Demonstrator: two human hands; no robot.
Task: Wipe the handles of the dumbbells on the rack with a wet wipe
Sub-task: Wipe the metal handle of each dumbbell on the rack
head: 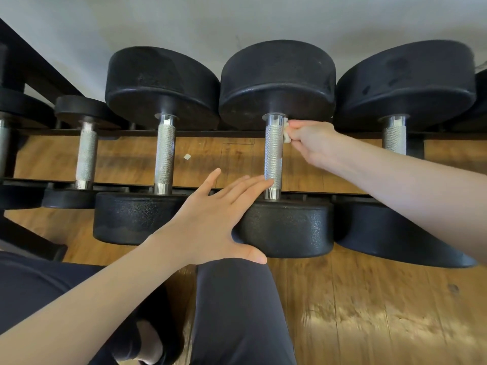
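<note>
Wiping the third dumbbell handle (273, 154) looks like the step right now. The right hand (309, 142) has the wet wipe (286, 133) pinched in curled fingers, pressed against the handle's right side up at the far end, just under the back weight head (276, 83) near the rack's back rail (200, 133). The left hand (210, 219) is spread flat with fingers straight, holding nothing, lying across the near weight head (290, 227) at the rack's front edge, fingertips about touching the handle's near end.

If it were me, I'd wrap the wipe further round the bar instead of dabbing one side, then drag it the full length toward the front collar, since knurling traps grime. That flat left hand should stop the dumbbell rolling. The handle to the right (394, 139) probably comes next.
</note>
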